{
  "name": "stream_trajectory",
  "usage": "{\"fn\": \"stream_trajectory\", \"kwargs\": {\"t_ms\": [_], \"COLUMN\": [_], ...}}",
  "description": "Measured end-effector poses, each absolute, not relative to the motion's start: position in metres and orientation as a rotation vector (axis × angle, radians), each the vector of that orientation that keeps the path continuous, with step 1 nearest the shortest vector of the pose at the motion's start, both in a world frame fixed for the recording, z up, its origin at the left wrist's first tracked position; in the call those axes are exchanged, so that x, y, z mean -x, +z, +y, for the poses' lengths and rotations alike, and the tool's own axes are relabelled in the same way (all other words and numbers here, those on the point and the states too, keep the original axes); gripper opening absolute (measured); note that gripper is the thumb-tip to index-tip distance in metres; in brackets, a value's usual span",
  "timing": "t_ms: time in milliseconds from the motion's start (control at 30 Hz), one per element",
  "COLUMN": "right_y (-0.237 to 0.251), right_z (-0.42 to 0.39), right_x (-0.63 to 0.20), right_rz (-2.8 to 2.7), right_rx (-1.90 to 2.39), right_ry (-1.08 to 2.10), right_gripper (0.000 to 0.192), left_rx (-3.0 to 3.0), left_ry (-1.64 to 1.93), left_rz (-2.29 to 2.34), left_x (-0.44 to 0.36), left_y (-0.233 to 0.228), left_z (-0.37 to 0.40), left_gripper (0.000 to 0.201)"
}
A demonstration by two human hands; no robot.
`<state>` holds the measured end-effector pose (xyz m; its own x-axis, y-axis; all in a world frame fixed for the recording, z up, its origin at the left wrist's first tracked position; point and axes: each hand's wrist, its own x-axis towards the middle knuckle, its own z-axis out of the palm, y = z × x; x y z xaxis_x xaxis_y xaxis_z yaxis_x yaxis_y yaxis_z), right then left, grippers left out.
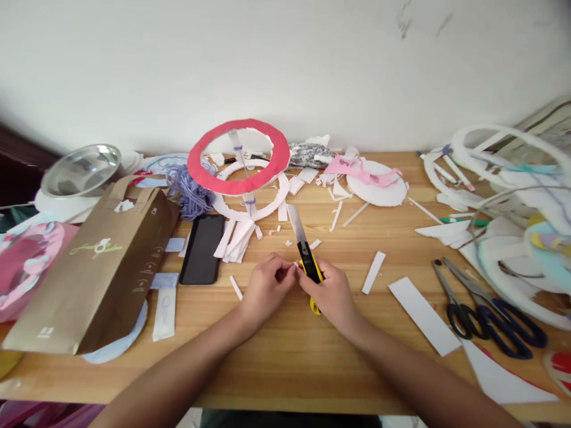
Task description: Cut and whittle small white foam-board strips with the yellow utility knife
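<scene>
Head view, wooden counter against a white wall.

Right hand: grip closed around the yellow-and-black handle of a utility knife. The blade is extended and points away from the person, toward the wall, tilted slightly left. The knife is held near the middle of the counter, just above its surface.

Left hand: fingers pinched together on a small white scrap, held right against the knife handle. The scrap is too small for its shape to be told. The two hands are touching or nearly so.

Surroundings noted:
- A red paper ring stands raised behind the hands, over white foam ring offcuts.
- White strips are scattered between the ring and the hands; one single strip lies just right of the right hand.
- A black phone lies face down, left of the hands.
- A brown paper bag lies on its side at far left, a metal bowl behind it.
- Purple yarn lies beside the ring.
- Two pairs of scissors lie at right, well apart from the hands.
- A white foam disc with pink paper on it sits at rear right.
</scene>
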<state>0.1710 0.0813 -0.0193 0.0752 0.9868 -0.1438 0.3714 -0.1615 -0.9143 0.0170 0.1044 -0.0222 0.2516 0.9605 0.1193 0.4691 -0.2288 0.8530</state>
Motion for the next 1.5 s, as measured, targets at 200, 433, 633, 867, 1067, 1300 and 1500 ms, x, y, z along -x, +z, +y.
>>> {"fn": "stream_trajectory", "kwargs": {"t_ms": [200, 433, 633, 867, 1067, 1300, 1500], "right_y": [-0.023, -0.023, -0.027, -0.027, -0.029, -0.031, -0.033], "right_z": [0.079, 0.078, 0.077, 0.077, 0.084, 0.081, 0.085], "right_x": [-0.17, -0.169, -0.167, -0.168, -0.173, -0.174, -0.177], "right_rz": [-1.4, -1.434, -1.426, -1.264, -1.088, -1.116, -0.863], "right_rx": [1.63, 1.606, 1.61, 1.607, 1.533, 1.548, 1.522], "right_ry": [0.996, 0.98, 0.944, 1.069, 1.234, 1.109, 1.19], "right_gripper": [0.025, 0.024, 0.021, 0.029, 0.036, 0.033, 0.036], "left_rx": [-1.767, -1.596, -1.532, -1.448, -1.484, -1.409, -1.476], "left_ry": [0.836, 0.779, 0.759, 0.782, 0.845, 0.838, 0.731], "left_rz": [1.283, 1.346, 1.378, 1.434, 1.332, 1.324, 1.295], "left_x": [-0.013, -0.014, -0.021, -0.025, -0.022, -0.025, -0.02], "left_y": [-0.018, -0.016, -0.017, -0.021, -0.024, -0.026, -0.02], "left_z": [0.107, 0.107, 0.106, 0.107, 0.109, 0.108, 0.109], "left_gripper": [0.014, 0.018, 0.014, 0.015, 0.021, 0.019, 0.02]}}
